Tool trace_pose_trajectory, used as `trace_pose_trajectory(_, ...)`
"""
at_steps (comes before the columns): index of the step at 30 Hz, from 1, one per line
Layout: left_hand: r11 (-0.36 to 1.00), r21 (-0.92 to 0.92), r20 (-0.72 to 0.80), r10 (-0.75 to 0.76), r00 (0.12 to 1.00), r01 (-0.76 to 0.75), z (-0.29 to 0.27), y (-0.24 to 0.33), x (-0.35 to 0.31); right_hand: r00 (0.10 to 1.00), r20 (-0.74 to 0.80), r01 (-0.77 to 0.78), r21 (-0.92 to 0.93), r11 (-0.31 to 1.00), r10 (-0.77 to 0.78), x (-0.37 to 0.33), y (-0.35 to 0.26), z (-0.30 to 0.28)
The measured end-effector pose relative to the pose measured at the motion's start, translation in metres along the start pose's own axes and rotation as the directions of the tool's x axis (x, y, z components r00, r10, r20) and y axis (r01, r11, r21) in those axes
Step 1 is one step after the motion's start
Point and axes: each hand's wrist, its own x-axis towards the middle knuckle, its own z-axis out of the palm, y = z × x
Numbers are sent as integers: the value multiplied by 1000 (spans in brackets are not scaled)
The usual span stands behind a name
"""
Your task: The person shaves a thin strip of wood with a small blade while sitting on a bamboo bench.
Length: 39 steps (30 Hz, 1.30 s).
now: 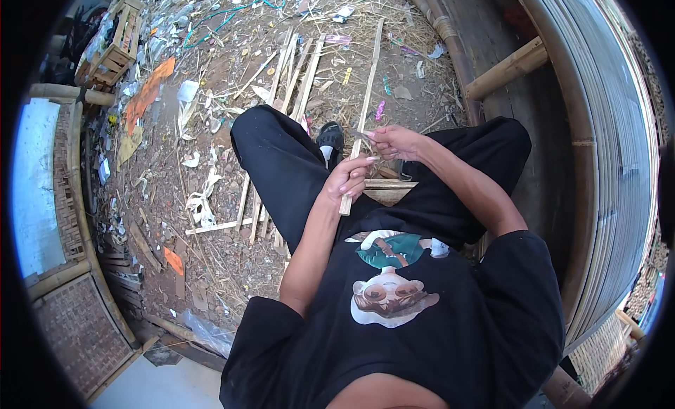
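Observation:
A long pale bamboo strip (370, 78) runs from my lap out over the ground. My left hand (346, 178) is closed round it near its lower end, which sticks out below the fingers. Beside it, my right hand (398, 142) is closed on a knife (363, 135), whose short grey blade lies against the strip just above my left hand. The handle is hidden in the fingers. My two hands are close together, with the left fingertips near the right hand. Between my legs, a few short wood pieces (390, 184) lie below the right hand.
Several more bamboo strips (309, 75) lie on the littered dirt ground ahead, and others beside my left leg. A wooden crate (118, 47) stands at far left. Bamboo poles (508, 69) and a slatted wall (612, 128) close off the right side. A woven panel (81, 331) is at lower left.

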Motion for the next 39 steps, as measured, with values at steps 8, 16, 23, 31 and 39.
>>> trace_pose_trajectory(8,991,-128,11,-22,1000,24,1,0,0,993,-117,4,-60,998,-11,0,-3,6)
trace_pose_trajectory(16,994,-104,22,-29,999,31,-2,0,1,998,-64,7,-47,999,-10,3,-1,2)
trace_pose_trajectory(23,937,-348,179,23,984,42,0,2,5,992,-98,81,11,997,-80,4,-5,-3)
trace_pose_trajectory(31,915,-400,203,39,979,47,0,-1,3,983,-139,121,19,992,-117,5,2,0)
trace_pose_trajectory(39,923,-382,201,37,979,43,-1,-2,4,958,-222,172,-61,983,-181,12,4,-10)
